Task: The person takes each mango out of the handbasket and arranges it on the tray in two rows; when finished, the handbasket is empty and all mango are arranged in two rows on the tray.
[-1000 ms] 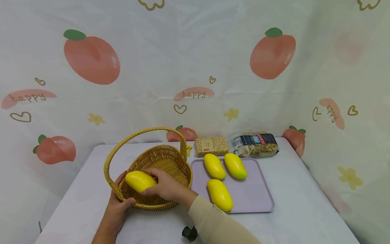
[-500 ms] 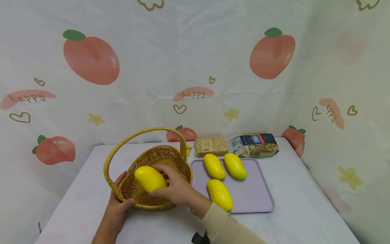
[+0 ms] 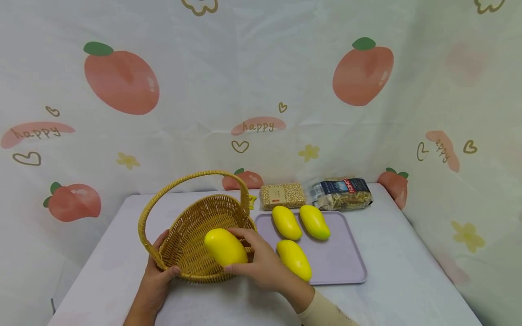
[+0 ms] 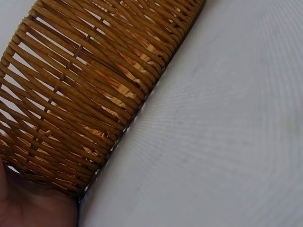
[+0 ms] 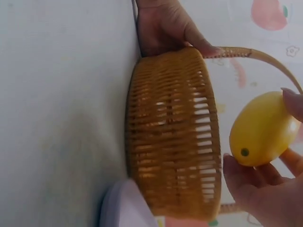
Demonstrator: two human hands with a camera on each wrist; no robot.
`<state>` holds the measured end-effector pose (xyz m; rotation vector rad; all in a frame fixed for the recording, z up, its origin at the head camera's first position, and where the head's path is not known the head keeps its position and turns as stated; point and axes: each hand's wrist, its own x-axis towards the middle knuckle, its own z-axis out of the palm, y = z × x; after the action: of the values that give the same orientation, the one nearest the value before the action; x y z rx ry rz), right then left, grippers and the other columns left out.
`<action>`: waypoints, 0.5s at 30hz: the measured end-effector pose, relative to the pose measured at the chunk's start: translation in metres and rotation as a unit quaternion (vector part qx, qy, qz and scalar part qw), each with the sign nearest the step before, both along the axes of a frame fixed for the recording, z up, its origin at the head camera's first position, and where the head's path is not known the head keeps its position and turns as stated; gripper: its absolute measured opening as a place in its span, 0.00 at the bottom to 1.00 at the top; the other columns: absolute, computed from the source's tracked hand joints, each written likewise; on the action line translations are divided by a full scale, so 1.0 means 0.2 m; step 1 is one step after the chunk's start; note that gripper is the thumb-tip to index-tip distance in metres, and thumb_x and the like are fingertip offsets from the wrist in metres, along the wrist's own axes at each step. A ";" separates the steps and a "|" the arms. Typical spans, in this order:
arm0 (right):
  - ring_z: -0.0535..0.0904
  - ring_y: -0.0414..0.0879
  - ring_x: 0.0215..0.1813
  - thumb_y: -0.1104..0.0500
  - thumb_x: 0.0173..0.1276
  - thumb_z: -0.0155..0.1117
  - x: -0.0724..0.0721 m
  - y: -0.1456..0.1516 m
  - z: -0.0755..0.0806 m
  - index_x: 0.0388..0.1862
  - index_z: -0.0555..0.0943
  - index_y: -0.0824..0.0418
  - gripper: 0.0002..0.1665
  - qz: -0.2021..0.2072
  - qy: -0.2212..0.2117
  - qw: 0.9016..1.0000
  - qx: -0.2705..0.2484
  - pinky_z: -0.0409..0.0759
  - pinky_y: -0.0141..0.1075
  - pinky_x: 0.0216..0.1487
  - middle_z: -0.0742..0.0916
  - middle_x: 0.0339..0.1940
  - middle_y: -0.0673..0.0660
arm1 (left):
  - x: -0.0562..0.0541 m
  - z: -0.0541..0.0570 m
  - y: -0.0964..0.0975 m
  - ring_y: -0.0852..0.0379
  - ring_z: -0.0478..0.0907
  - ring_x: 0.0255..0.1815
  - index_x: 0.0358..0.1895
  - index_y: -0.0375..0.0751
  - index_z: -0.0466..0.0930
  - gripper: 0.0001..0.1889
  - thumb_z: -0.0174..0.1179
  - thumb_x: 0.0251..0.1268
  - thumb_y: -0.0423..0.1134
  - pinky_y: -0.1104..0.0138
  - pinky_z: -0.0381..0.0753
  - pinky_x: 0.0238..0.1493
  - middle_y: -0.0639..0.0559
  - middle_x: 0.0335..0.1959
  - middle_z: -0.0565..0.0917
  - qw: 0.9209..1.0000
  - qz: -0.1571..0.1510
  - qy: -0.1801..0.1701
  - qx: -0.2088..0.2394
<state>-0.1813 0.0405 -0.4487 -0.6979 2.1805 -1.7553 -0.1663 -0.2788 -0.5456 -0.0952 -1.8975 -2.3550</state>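
A yellow mango [image 3: 225, 246] is gripped between the thumb and fingers of my right hand [image 3: 265, 265], above the right front of the wicker basket [image 3: 195, 226]. In the right wrist view the mango [image 5: 262, 130] hangs past the rim of the basket [image 5: 173, 132], apart from it. My left hand [image 3: 154, 283] holds the basket's left side by the handle's base, thumb over the rim. The left wrist view has the woven wall [image 4: 90, 90] close up, with part of the left hand [image 4: 35, 203] against it.
Right of the basket lies a lilac tray [image 3: 338, 253] with several mangoes on it, counting a front mango [image 3: 294, 260]. Behind it sit a pack of grains [image 3: 282, 195] and a bag of pasta [image 3: 344, 194]. A patterned cloth [image 3: 261, 81] stands behind the table.
My right hand has moved the mango rightward from the basket's left side, past its middle, to its right front. The left hand and the basket have stayed in place.
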 end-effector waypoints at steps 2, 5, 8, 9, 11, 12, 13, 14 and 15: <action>0.75 0.50 0.68 0.54 0.72 0.80 0.02 0.04 0.00 0.81 0.73 0.49 0.42 -0.005 -0.002 1.000 -0.005 0.79 0.48 0.65 0.78 0.70 0.46 | 0.00 0.00 0.00 0.56 0.67 0.76 0.90 0.51 0.50 0.51 0.73 0.73 0.30 0.72 0.74 0.68 0.50 0.84 0.56 1.000 -0.002 0.000 0.000; 0.75 0.54 0.69 0.54 0.73 0.80 0.04 0.11 -0.01 0.82 0.72 0.50 0.42 -0.013 -0.004 1.000 -0.004 0.79 0.49 0.65 0.78 0.72 0.49 | 0.00 -0.01 0.00 0.56 0.67 0.76 0.90 0.52 0.50 0.51 0.72 0.73 0.30 0.71 0.74 0.68 0.51 0.84 0.56 1.000 -0.005 -0.001 0.000; 0.75 0.56 0.70 0.54 0.72 0.80 0.06 0.18 -0.01 0.82 0.72 0.52 0.43 -0.023 -0.006 1.000 -0.004 0.80 0.49 0.65 0.78 0.74 0.51 | 0.00 -0.01 0.00 0.56 0.67 0.76 0.90 0.53 0.50 0.50 0.72 0.74 0.29 0.71 0.74 0.68 0.50 0.84 0.56 1.000 -0.008 -0.001 0.004; 0.75 0.57 0.69 0.54 0.72 0.80 0.07 0.21 -0.01 0.82 0.72 0.52 0.43 -0.029 -0.006 1.000 -0.004 0.80 0.49 0.64 0.78 0.74 0.51 | 0.00 -0.01 -0.01 0.56 0.67 0.76 0.90 0.53 0.50 0.50 0.71 0.74 0.29 0.71 0.75 0.68 0.50 0.84 0.56 1.000 -0.008 0.000 0.005; 0.76 0.58 0.68 0.54 0.71 0.81 0.08 0.25 -0.01 0.82 0.72 0.54 0.44 -0.040 -0.007 0.999 -0.004 0.80 0.50 0.64 0.78 0.74 0.51 | 0.00 -0.01 -0.01 0.56 0.68 0.76 0.90 0.52 0.50 0.51 0.72 0.74 0.29 0.71 0.75 0.67 0.49 0.84 0.56 1.000 -0.009 0.001 0.006; 0.76 0.58 0.68 0.53 0.71 0.81 0.08 0.27 -0.01 0.82 0.72 0.54 0.44 -0.046 -0.008 0.999 -0.002 0.80 0.50 0.64 0.78 0.75 0.51 | 0.00 -0.01 -0.01 0.56 0.68 0.76 0.90 0.53 0.50 0.51 0.72 0.73 0.29 0.71 0.75 0.67 0.49 0.84 0.56 1.000 -0.009 0.002 0.008; 0.76 0.58 0.68 0.53 0.71 0.81 0.09 0.29 -0.01 0.82 0.72 0.54 0.44 -0.054 -0.007 0.999 0.003 0.80 0.50 0.64 0.78 0.75 0.51 | 0.00 -0.01 -0.01 0.56 0.68 0.76 0.90 0.53 0.50 0.51 0.72 0.73 0.29 0.70 0.75 0.67 0.48 0.84 0.56 1.000 -0.010 0.002 0.008; 0.76 0.58 0.68 0.52 0.71 0.82 0.09 0.31 -0.01 0.82 0.72 0.54 0.45 -0.061 -0.006 0.998 0.007 0.80 0.50 0.64 0.78 0.75 0.51 | 0.00 -0.01 -0.01 0.56 0.68 0.76 0.90 0.53 0.50 0.51 0.72 0.73 0.29 0.70 0.75 0.68 0.48 0.84 0.56 1.000 -0.010 0.002 0.008; 0.76 0.58 0.68 0.52 0.70 0.82 0.10 0.34 -0.01 0.82 0.72 0.54 0.45 -0.068 -0.006 0.998 0.011 0.80 0.51 0.64 0.78 0.76 0.51 | 0.00 -0.01 -0.01 0.56 0.68 0.76 0.90 0.53 0.50 0.51 0.73 0.72 0.29 0.70 0.75 0.68 0.48 0.84 0.57 1.000 -0.009 0.002 0.007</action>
<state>-0.1622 0.1076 -0.4503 -0.5431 2.2838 -1.7928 -0.1661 -0.2802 -0.5466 -0.1167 -1.8853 -2.3788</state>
